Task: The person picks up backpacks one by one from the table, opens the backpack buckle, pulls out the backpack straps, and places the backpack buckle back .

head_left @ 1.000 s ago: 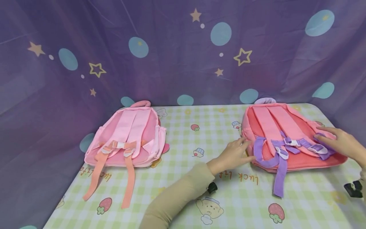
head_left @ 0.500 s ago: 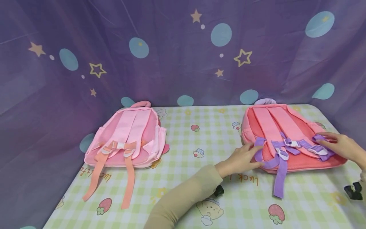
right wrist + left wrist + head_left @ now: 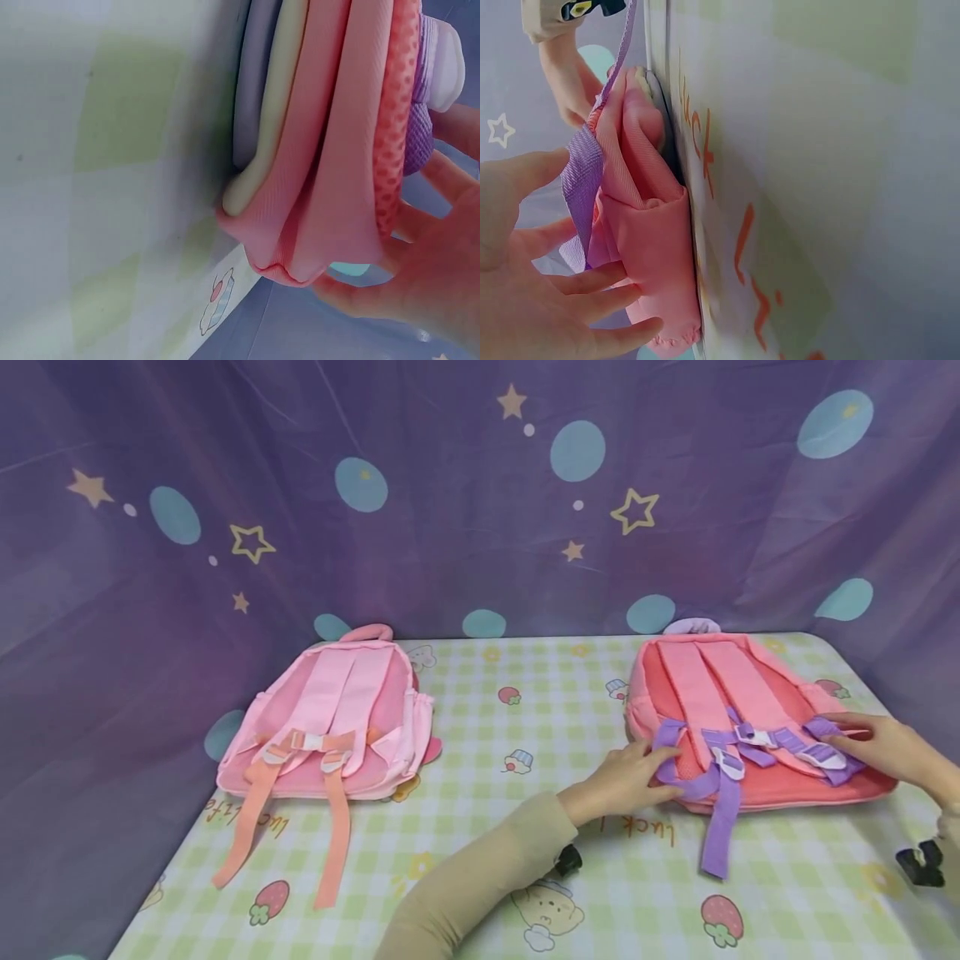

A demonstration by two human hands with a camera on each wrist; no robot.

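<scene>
left hand [image 3: 624,781] holds purple strap [image 3: 583,184] | right hand [image 3: 896,747] pinches purple webbing [image 3: 418,140]

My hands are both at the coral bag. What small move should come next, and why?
I'd probably have your left hand pinch the purple strap beside it: the strap's loop stands right by those spread fingers, and no firm grip shows.

Left hand [image 3: 621,779] moved onto purple strap [image 3: 583,180].

Two backpacks [image 3: 326,714] [image 3: 753,693], two handles [image 3: 367,632] [image 3: 693,627], one tablecloth [image 3: 465,735]
</scene>
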